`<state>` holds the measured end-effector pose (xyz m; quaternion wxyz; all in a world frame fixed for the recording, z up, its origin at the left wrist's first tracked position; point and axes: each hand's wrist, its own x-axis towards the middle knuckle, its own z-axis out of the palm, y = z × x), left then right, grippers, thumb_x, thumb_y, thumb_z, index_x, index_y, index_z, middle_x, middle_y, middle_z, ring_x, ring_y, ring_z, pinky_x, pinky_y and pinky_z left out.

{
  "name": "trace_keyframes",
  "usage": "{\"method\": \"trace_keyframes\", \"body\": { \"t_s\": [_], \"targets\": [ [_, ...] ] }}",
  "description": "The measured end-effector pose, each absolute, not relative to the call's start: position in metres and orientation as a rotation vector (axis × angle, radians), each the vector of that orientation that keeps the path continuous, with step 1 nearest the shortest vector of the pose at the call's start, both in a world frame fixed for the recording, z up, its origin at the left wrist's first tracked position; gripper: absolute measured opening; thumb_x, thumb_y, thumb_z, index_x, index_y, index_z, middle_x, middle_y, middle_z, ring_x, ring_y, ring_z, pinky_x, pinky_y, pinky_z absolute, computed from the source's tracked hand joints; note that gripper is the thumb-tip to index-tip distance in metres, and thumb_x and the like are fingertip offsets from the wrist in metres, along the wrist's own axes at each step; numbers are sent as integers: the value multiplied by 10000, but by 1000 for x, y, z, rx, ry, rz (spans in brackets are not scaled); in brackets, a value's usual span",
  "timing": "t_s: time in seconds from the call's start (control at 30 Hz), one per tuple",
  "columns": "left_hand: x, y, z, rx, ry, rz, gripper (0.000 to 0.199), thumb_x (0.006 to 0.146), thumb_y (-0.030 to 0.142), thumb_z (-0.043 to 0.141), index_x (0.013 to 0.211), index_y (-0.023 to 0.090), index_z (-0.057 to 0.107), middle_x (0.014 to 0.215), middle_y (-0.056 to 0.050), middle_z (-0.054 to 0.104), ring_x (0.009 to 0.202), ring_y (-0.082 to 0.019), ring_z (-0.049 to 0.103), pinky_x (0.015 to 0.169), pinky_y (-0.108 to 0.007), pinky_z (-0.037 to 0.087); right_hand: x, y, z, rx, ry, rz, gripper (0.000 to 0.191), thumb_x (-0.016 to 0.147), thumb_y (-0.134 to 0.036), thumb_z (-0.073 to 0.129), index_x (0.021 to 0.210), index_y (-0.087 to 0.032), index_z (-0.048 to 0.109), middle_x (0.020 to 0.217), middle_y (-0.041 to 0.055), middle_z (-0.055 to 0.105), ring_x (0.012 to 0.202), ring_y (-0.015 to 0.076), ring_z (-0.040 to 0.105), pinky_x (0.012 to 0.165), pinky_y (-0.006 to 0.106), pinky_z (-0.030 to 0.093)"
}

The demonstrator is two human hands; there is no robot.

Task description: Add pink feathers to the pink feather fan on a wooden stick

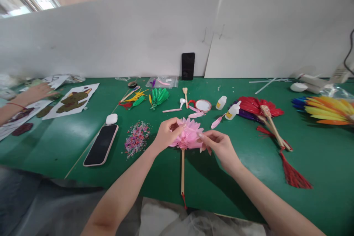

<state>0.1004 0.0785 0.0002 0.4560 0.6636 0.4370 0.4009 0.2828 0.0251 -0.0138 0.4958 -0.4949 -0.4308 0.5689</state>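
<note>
A pink feather fan (188,138) lies in front of me, its wooden handle (183,173) towards me and a red cord at the end. My left hand (168,132) is closed on feathers at the fan's upper left side. With thumb and fingertips pressed together, my right hand (221,147) pinches pink feathers at the fan's right edge. A loose pink feather (217,121) rests just beyond the right hand. Behind it are a glue bottle with a nozzle (233,111) and a second small bottle (221,102). The exact feathers under my fingertips are partly hidden.
Colourful confetti-like bits (137,138), a phone (101,145) and a white earbud case (111,119) lie left. Green feathers (159,97) and a round lid (203,105) are behind. Right, a red feather fan (254,107). A co-worker's hand (40,92) is far left.
</note>
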Motion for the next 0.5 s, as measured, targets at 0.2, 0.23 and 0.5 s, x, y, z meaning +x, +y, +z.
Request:
{"method": "trace_keyframes", "body": {
  "t_s": [0.2,0.23,0.5],
  "targets": [
    [101,77,2,1715,1066,859,117,758,244,556,746,135,598,596,26,513,547,-100,458,536,-206,345,289,26,-5,-1213,-1019,1293,330,614,-458,772,601,-154,647,498,12,607,422,88,500,365,188,343],
    [100,76,4,1712,1065,849,135,767,256,555,786,135,610,600,24,523,540,-99,458,530,-206,346,290,26,-4,-1221,-1036,1286,334,620,-463,767,594,-155,641,491,14,605,418,91,497,366,192,340],
    [100,71,11,1827,968,697,237,754,362,640,686,135,642,650,-3,590,616,-117,502,567,-208,375,291,25,-4,-1161,-1177,1327,308,671,-449,737,622,-160,643,504,11,612,444,108,525,405,218,385]
  ]
}}
